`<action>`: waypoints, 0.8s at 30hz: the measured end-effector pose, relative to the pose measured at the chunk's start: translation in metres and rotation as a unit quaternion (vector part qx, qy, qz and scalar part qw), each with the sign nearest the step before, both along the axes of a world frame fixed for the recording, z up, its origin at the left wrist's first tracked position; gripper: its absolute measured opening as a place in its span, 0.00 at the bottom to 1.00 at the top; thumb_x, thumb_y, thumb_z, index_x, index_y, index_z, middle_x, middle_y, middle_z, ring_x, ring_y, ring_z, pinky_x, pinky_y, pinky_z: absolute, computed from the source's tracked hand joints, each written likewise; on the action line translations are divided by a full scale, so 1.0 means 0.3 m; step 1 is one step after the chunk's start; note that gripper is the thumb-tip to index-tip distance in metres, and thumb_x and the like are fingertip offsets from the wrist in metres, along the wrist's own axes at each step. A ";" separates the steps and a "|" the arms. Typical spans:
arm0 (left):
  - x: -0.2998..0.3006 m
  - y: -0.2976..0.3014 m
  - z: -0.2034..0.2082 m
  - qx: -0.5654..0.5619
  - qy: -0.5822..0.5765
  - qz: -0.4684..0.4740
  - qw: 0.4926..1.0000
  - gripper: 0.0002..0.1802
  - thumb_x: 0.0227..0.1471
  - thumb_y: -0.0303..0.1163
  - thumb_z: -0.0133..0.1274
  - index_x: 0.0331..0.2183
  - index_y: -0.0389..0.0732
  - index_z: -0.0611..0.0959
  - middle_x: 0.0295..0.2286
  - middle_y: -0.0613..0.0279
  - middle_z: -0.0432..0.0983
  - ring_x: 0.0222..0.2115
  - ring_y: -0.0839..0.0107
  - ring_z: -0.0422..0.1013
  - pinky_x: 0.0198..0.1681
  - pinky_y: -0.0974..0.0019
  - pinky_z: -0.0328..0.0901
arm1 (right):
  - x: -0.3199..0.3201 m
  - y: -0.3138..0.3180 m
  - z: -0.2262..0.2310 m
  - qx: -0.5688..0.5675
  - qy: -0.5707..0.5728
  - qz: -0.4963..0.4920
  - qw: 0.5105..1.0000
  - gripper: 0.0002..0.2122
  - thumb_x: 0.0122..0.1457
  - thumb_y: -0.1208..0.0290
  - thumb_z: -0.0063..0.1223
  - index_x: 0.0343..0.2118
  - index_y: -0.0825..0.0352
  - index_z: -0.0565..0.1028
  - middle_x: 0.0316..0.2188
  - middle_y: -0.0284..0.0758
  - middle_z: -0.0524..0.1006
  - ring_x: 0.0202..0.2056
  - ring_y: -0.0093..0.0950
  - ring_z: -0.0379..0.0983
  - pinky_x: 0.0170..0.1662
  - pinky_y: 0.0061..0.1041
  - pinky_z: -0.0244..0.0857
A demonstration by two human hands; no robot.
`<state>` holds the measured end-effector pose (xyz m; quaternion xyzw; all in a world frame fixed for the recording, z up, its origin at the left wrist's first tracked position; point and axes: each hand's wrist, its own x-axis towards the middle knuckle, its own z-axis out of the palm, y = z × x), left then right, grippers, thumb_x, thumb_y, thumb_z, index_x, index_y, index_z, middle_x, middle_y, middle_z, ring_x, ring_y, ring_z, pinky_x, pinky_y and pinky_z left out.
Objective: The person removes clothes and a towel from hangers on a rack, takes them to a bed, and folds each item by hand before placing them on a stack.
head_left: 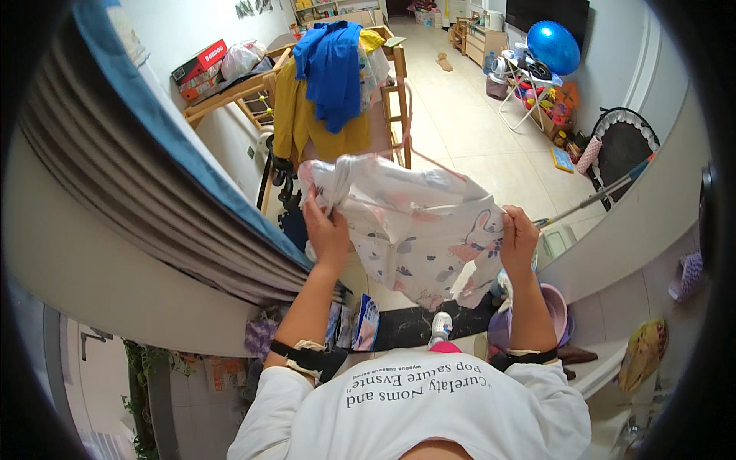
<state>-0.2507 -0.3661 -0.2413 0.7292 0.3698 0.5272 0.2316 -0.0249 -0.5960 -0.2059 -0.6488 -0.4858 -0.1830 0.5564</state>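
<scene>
Stretched out in front of me is a thin white rabbit-print cloth [429, 238] with a pink strap along its far side; it looks like an apron, though its full shape is folded out of sight. My left hand [325, 230] is closed on its bunched left end. At the right edge, beside the printed rabbit, my right hand [519, 236] pinches the material. The near edge hangs loose between both hands, above a white shoe [441, 325]. Beyond it, a blue garment [337, 73] and a mustard-yellow garment [299, 115] are draped over a wooden frame.
A long grey curtain [153, 184] runs along my left. Pink and purple basins [558, 307] stand below my right arm. Farther right are a mop-like pole [594, 198], a round black trampoline-like thing [625, 149] and a white folding stand [521, 96] under a blue ball [553, 47].
</scene>
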 end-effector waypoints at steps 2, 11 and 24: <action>0.073 0.036 0.023 0.012 0.047 0.017 0.999 0.31 0.42 0.22 0.46 0.51 0.36 0.63 0.46 0.48 0.60 0.47 0.53 0.60 0.50 0.58 0.57 | 0.127 0.016 0.014 -0.013 -0.005 0.035 0.999 0.04 0.56 0.79 0.44 0.30 0.70 0.72 0.21 0.38 0.71 0.20 0.26 0.66 0.25 0.21 0.60; 0.496 0.032 0.107 0.182 0.096 -0.031 0.978 0.38 0.37 0.32 0.56 0.53 0.37 0.63 0.51 0.47 0.58 0.51 0.52 0.56 0.55 0.53 0.48 | 0.565 0.225 0.120 -0.076 -0.061 0.136 0.986 0.02 0.54 0.80 0.46 0.28 0.70 0.72 0.21 0.38 0.72 0.21 0.31 0.67 0.25 0.22 0.61; 0.671 0.344 0.153 -0.195 -0.148 -0.212 0.946 0.16 0.56 0.36 0.47 0.31 0.32 0.79 0.13 0.73 0.61 0.14 0.86 0.53 0.17 0.80 0.46 | 0.620 0.748 0.061 -0.069 -0.153 0.079 0.983 0.33 0.36 0.59 0.66 0.48 0.59 0.64 0.52 0.41 0.56 0.53 0.42 0.50 0.55 0.43 0.44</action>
